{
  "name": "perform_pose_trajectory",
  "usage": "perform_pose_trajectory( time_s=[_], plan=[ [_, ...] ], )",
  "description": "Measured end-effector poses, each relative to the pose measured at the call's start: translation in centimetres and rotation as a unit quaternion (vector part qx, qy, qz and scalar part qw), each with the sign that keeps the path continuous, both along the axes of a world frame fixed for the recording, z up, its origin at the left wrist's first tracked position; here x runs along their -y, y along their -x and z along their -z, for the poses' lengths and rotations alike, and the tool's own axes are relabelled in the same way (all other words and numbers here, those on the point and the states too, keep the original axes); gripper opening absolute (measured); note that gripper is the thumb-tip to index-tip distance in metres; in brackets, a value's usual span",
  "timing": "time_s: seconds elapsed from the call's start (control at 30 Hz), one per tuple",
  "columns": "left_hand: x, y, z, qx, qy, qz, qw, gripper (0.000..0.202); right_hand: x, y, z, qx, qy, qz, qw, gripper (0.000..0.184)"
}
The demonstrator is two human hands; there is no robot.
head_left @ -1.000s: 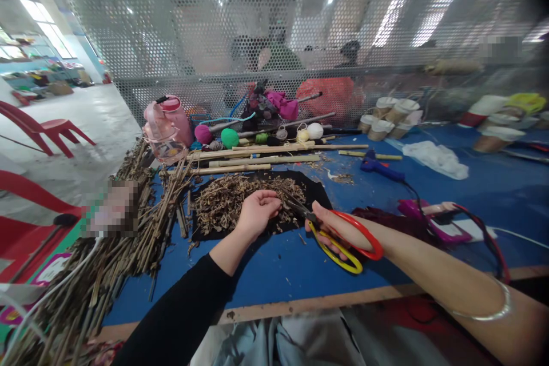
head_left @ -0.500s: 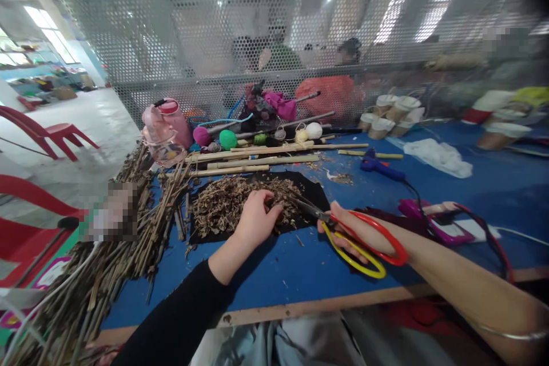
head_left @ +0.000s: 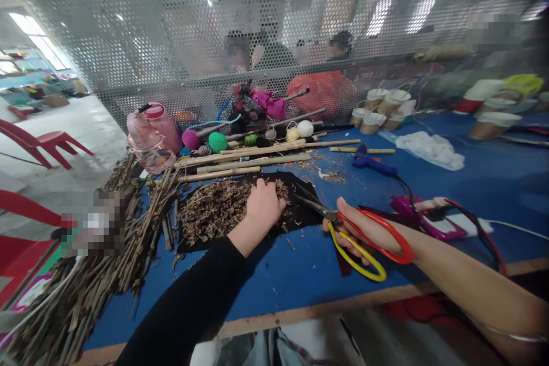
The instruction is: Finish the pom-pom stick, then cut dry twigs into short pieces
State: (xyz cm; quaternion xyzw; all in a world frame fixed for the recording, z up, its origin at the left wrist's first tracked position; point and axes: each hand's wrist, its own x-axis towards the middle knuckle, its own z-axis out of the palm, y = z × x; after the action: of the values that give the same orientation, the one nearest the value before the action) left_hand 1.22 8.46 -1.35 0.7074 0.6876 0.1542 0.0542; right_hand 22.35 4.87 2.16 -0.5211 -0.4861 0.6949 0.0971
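Observation:
My left hand (head_left: 263, 206) lies palm down on a heap of dry brown plant bits (head_left: 214, 210), its fingers curled into the pile; what they hold is hidden. The heap rests on a black cloth (head_left: 300, 214) on the blue table (head_left: 300, 274). My right hand (head_left: 360, 227) grips large scissors (head_left: 364, 240) with one red and one yellow handle loop. The blades are apart and point left toward the heap's right edge, close to my left hand.
Bundles of dry sticks (head_left: 107, 263) pile up at the left. Bamboo rods (head_left: 257, 154), yarn balls (head_left: 218, 141) and a pink jug (head_left: 156, 131) line the back. A blue glue gun (head_left: 371, 164), white cloth (head_left: 429, 148) and cups (head_left: 380, 108) lie to the right. Mesh fence (head_left: 274, 28) behind, with people beyond.
My left hand has slid forward from the heap's near edge onto the pile. The scissors hand has drifted a little right, away from the heap; the view has shifted left.

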Motion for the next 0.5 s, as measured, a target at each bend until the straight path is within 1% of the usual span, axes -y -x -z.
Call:
perform_pose_trajectory(
  time_s=[0.03,0.1,0.17,0.23,0.3,0.37,0.43,0.5],
  plan=[
    [-0.1,0.5,0.2,0.012,-0.005,0.030,0.999,0.026,-0.1,0.1,0.0,0.000,0.003,-0.005,1.000,0.071],
    [0.0,1.7,0.7,0.058,-0.022,0.084,0.995,0.020,-0.2,0.4,-0.3,0.007,0.002,-0.026,1.000,0.071],
    [0.5,2.8,1.0,0.117,-0.049,0.124,0.984,0.024,-0.5,0.8,-0.7,0.020,-0.004,-0.055,0.998,0.073],
    [1.2,3.5,1.2,0.174,-0.085,0.152,0.969,0.033,-0.9,1.2,-1.1,0.032,-0.009,-0.080,0.996,0.075],
    [1.9,3.8,1.4,0.217,-0.112,0.156,0.957,0.041,-1.3,1.9,-1.3,0.037,-0.014,-0.095,0.995,0.074],
    [2.5,3.9,1.5,0.244,-0.119,0.146,0.951,0.044,-1.6,2.7,-1.1,0.037,-0.018,-0.105,0.994,0.072],
    [2.8,3.8,1.6,0.250,-0.115,0.141,0.951,0.041,-1.7,3.6,-0.8,0.029,-0.028,-0.109,0.993,0.070],
    [3.0,3.8,1.7,0.237,-0.121,0.154,0.952,0.031,-1.8,4.5,-0.4,0.027,-0.051,-0.103,0.993,0.069]
  ],
)
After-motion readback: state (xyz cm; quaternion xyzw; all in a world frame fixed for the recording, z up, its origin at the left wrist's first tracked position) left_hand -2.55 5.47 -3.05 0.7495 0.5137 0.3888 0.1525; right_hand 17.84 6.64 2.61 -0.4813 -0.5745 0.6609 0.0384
